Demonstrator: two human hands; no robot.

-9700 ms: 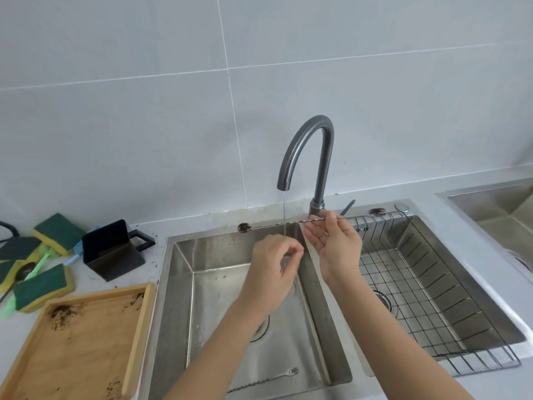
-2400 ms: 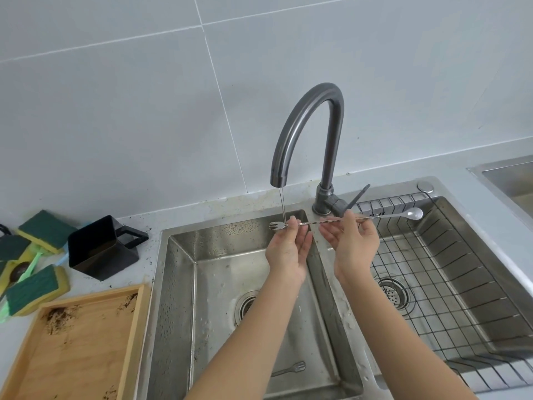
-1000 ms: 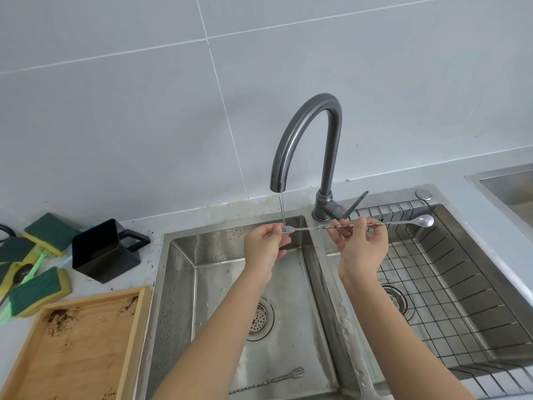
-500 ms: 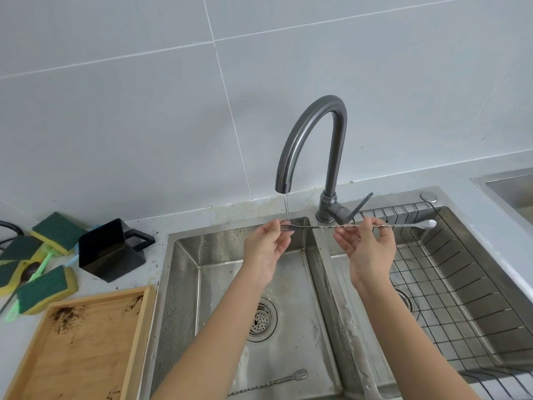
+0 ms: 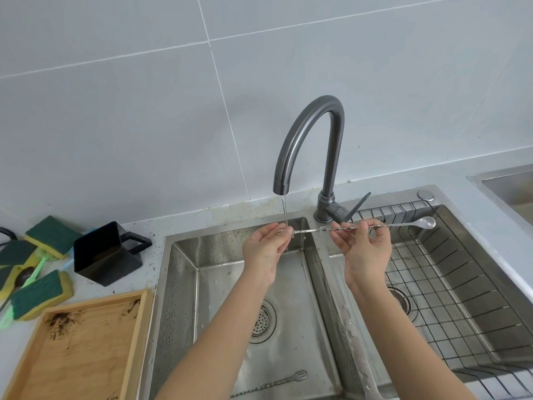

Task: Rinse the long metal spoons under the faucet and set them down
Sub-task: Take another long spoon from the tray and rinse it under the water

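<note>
1. Long metal bar spoon (image 5: pixel 317 230), twisted shaft, held level across the divider between the two basins; its bowl end (image 5: pixel 428 223) projects right over the wire rack, its other end sits at the left hand's fingertips under the water, so the stream lands on the end being cleaned and drains into the left basin (image 5: pixel 184 284).
2. Left hand (image 5: pixel 266 252): fingers curled, tips pinching the spoon's left end directly below the thin stream (image 5: pixel 285 210), probably to rub that end while water runs over it.
3. Right hand (image 5: pixel 364 252): palm up, thumb and fingertips pinching the shaft right of its middle; this grip likely steadies the long handle and allows it to be turned.
4. Gooseneck faucet (image 5: pixel 310 140): spout turned toward the left basin, lever (image 5: pixel 359 204) raised, flow narrow, which would limit splashing.
5. Second bar spoon (image 5: pixel 271 385), fork end visible, lies on the floor of the left basin near the bottom edge; it appears to await rinsing.
6. Wire rack (image 5: pixel 461 284) fills the right basin; a plausible set-down place for rinsed pieces, as it lets them drip.
7. Left counter: wooden tray (image 5: pixel 86 356) with dark residue, black cup (image 5: pixel 106 252), green-and-yellow sponges (image 5: pixel 37 295).
</note>
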